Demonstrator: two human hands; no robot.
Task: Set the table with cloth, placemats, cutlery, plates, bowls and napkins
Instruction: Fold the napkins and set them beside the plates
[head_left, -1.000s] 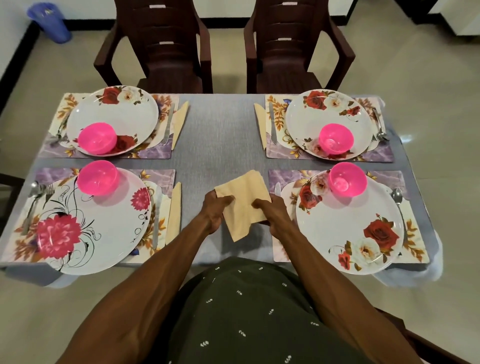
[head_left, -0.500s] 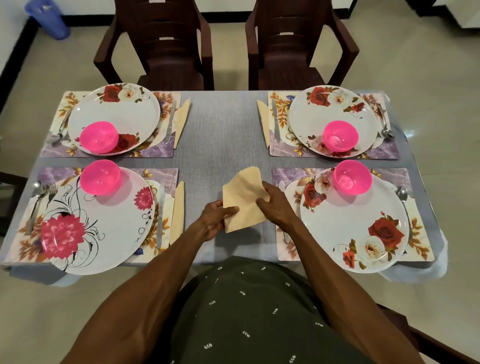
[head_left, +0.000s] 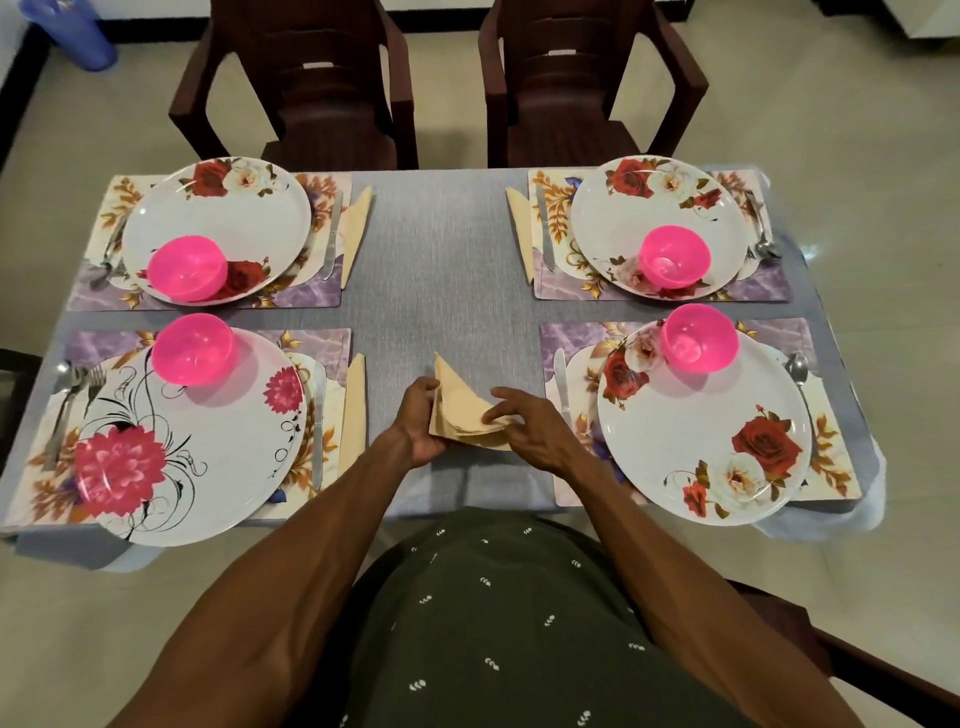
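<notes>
Covering the table, the grey cloth carries four placemats with plates, pink bowls and cutlery; three settings have a folded napkin, the near-right placemat none. Between the near settings, the last napkin, a loose square a second ago, is now a triangle. The left hand grips its left edge; the right hand pinches the fold.

Cream napkin folded to a triangle, pinched between left hand and right hand above grey cloth. Four floral placemats, each with plate, pink bowl and cutlery. Folded napkins beside three settings; near-right placemat lacked one.
</notes>
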